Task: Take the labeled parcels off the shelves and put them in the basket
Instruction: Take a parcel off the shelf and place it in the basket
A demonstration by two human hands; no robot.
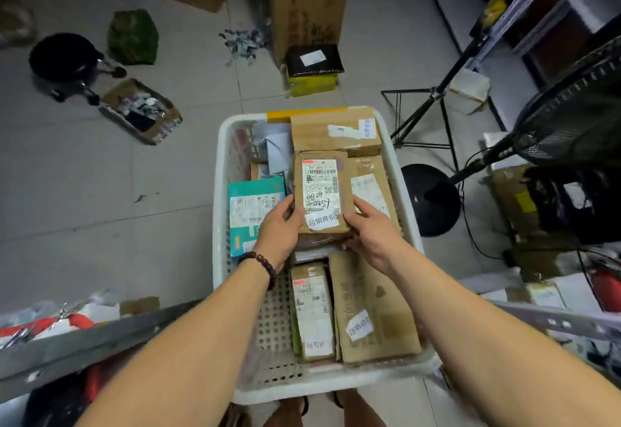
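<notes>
Evidently mid-placement. Head view, the only one, looks straight down into the load.

- Left hand [279, 228] and right hand [373, 230] each grip one near corner of a brown labeled parcel [321, 191]. Thumbs lie on its top face; the fingers curl out of sight beneath. Both hands are clamped on it and neither is free.
- The parcel is held flat with its label up, over the middle of the white basket [216, 225]. It is low over the boxes under it; whether it already rests on them cannot be told.
- Likely reason for the two-handed hold: the parcel stays level and can be laid on the stack, not dropped. Label up keeps the handwritten number readable.

Basket contents:
- Far end: a large brown box [332, 131] with a torn white sticker.
- Left side: a teal parcel [252, 211], partly under the left hand, with pale envelopes behind it.
- Right: another brown parcel [369, 181], just beside the held one and lower.
- Near end: a narrow box [312, 312] with a long label, touching a flat brown box [373, 309] on its right.
- Near-left corner: the perforated floor shows, so space remains there.

A grey shelf rail [100, 342] crosses the frame near the forearms. More parcels lie on the floor beyond the basket.

Judgement: the basket looks roughly two-thirds full, and the release has not yet been made.
</notes>
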